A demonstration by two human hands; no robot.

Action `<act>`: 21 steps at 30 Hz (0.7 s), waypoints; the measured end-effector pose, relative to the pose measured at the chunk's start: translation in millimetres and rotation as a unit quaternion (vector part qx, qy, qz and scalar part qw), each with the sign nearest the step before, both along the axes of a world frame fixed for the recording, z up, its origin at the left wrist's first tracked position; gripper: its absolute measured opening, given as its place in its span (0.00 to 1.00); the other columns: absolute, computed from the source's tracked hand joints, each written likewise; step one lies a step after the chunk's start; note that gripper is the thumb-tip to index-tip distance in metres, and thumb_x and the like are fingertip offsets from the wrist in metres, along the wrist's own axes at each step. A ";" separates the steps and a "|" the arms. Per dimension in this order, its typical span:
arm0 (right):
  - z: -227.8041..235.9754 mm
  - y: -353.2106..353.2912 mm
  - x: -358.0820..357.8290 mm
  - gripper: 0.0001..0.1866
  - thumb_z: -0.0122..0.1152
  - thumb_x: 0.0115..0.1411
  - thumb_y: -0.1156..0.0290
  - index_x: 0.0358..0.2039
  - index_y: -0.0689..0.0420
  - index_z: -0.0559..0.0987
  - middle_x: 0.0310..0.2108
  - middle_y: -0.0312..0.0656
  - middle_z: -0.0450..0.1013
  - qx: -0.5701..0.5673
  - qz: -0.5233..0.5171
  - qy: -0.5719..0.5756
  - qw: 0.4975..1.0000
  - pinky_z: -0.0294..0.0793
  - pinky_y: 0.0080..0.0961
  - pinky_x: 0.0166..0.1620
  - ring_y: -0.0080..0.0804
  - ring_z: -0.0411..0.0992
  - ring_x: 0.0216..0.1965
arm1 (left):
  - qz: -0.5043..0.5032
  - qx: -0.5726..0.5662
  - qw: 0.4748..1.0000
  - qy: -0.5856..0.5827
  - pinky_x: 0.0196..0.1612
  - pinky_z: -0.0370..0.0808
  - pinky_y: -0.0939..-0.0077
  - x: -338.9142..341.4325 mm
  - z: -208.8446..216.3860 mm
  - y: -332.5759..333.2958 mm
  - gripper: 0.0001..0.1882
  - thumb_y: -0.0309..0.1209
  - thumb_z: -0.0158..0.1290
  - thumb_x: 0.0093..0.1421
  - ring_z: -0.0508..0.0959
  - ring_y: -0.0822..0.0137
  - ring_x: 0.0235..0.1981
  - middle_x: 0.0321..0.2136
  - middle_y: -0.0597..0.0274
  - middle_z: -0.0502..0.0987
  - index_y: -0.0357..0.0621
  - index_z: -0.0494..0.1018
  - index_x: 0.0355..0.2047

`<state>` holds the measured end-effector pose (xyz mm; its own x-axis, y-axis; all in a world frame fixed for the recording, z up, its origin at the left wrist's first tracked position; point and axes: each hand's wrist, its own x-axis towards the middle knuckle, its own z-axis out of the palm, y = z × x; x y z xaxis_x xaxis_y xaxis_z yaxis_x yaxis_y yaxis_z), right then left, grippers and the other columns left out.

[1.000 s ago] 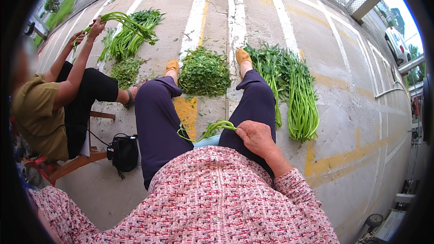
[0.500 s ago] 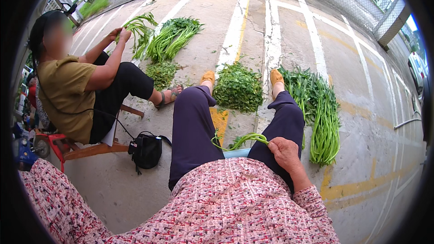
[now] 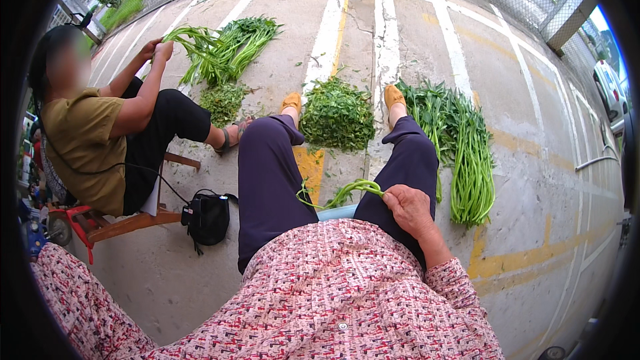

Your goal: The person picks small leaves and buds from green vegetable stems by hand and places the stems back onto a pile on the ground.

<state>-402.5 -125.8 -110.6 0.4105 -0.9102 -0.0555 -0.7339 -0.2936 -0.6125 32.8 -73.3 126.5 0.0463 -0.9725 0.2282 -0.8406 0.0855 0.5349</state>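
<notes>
Over my lap, my right hand point(image 3: 408, 209) is closed round the ends of several long green water spinach stems point(image 3: 351, 189). The stems curve away to the left between my knees, their thin tips hanging near my left thigh. Just under them a bit of a light blue thing point(image 3: 339, 213) shows between my thighs; most of it is hidden. My left arm, in its patterned sleeve point(image 3: 80, 293), runs out at the lower left, and the hand itself is out of the picture.
Between my feet lies a pile of picked leaves point(image 3: 338, 115). Long uncut greens point(image 3: 473, 170) lie right of my right leg. On the left a seated co-worker point(image 3: 93, 133) holds greens over another bunch point(image 3: 247, 47). A black bag point(image 3: 208, 219) stands beside the wooden stool point(image 3: 137, 223).
The whole view has shifted slightly, so everything sits a little farther left and higher. My right hand keeps its hold on the stems over my lap.
</notes>
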 end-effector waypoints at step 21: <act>-7.0 -2.3 -7.2 0.13 0.53 0.58 0.59 0.24 0.53 0.77 0.23 0.43 0.73 0.012 -0.026 -0.048 0.998 0.69 0.40 0.32 0.45 0.73 0.29 | 0.008 0.014 0.999 0.037 0.55 0.64 0.75 0.4 -11.0 -23.3 0.22 0.24 0.50 0.56 0.70 0.71 0.51 0.51 0.63 0.70 0.42 0.65 0.53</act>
